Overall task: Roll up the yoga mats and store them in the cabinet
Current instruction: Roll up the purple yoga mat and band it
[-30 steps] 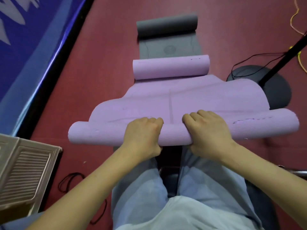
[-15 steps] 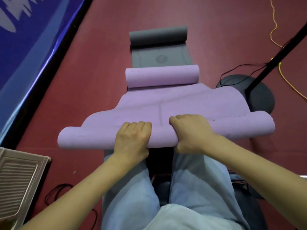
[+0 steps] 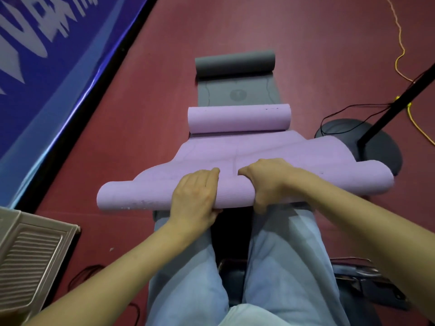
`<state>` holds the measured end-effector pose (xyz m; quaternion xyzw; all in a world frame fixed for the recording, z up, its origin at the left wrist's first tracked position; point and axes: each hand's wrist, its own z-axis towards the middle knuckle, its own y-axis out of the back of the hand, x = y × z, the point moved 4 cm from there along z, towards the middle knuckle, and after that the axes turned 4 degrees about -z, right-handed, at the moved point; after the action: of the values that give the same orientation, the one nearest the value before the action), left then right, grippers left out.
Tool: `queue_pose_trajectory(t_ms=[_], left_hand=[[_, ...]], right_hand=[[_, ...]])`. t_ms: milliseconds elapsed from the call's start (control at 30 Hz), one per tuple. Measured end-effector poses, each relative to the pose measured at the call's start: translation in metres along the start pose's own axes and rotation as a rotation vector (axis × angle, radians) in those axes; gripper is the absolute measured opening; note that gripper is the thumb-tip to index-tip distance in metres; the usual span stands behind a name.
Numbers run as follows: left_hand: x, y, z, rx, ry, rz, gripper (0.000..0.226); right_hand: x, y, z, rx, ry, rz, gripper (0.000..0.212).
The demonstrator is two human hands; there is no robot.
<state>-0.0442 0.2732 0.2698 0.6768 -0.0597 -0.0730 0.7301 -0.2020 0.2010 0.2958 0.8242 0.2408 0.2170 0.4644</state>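
Both hands grip the near roll of the purple mat: left hand and right hand side by side, fingers curled over it. It lies on the gray mat on the floor.

Under my fingers the purple mat looks like matt foam, faintly grainy. The grey mat above it is equally dull. The red floor is smooth, the blue banner upper left glossy, my trousers soft pale cloth.
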Motion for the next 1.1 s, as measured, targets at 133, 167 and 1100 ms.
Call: queue_pose_trajectory(t_ms=[133, 167, 1100], left_hand=[[0.002, 0.000, 0.009, -0.041, 0.001, 0.093, 0.077], [0.002, 0.002, 0.012, -0.044, -0.006, 0.119, 0.064], [0.006, 0.012, 0.042, 0.194, 0.015, 0.166, 0.034]], right_hand=[[-0.001, 0.007, 0.003, -0.009, -0.025, 0.004, 0.059], [0.002, 0.002, 0.000, -0.111, -0.044, -0.037, 0.057], [0.004, -0.020, 0.006, -0.667, -0.015, -0.336, 0.052]])
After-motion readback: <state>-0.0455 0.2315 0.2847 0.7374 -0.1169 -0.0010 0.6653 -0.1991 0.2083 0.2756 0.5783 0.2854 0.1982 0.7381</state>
